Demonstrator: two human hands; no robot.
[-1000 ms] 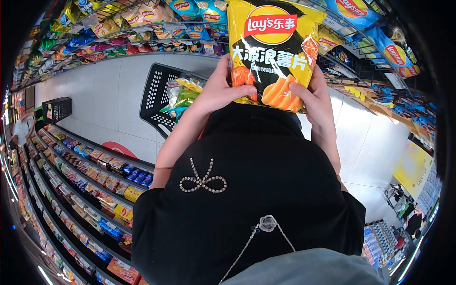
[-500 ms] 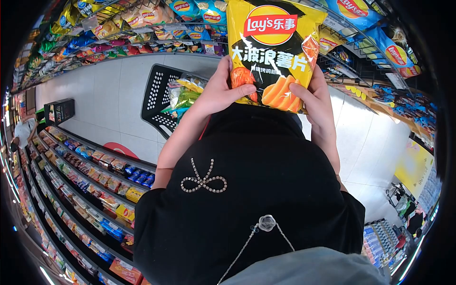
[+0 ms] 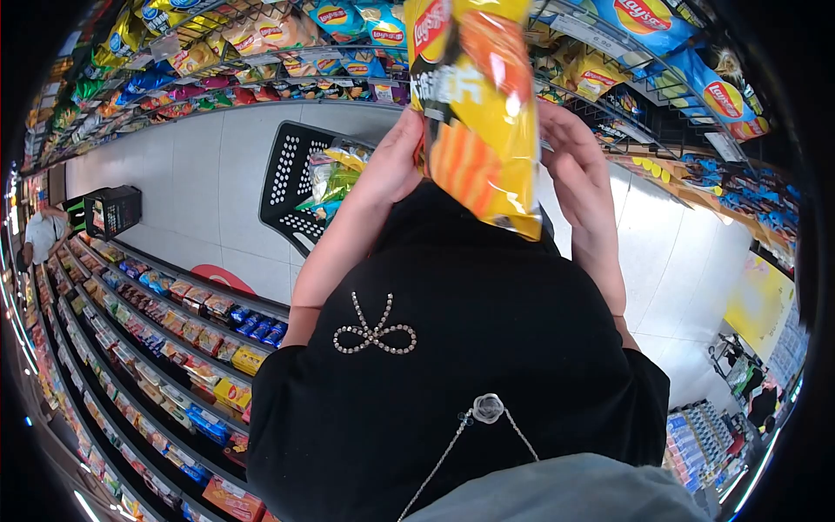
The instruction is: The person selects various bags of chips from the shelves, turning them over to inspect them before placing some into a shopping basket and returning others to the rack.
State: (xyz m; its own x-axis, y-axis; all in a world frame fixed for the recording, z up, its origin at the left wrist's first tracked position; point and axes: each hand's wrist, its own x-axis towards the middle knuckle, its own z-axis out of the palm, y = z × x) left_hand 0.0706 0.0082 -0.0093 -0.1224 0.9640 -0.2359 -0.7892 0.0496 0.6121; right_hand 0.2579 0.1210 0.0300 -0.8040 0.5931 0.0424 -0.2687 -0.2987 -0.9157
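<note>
A yellow and black bag of Lay's potato chips is up in front of my chest, turned at an angle and slightly blurred. My left hand is closed on its left side, with the fingertips hidden behind the bag. To the right of the bag is my right hand, its fingers loosely bent and apart, close to the bag's edge without a visible grip on it. Below and left of the bag, a black shopping basket with round holes holds some shiny packaged snacks.
Shelves of chip bags curve across the top, with more Lay's bags at the upper right. Long racks of packaged food line the lower left. A person is at the far left near a dark bin-like box.
The chip bag has turned from facing me to an angled side view, its lower right edge swinging nearer. My right hand has let go of it; my left hand keeps hold.
</note>
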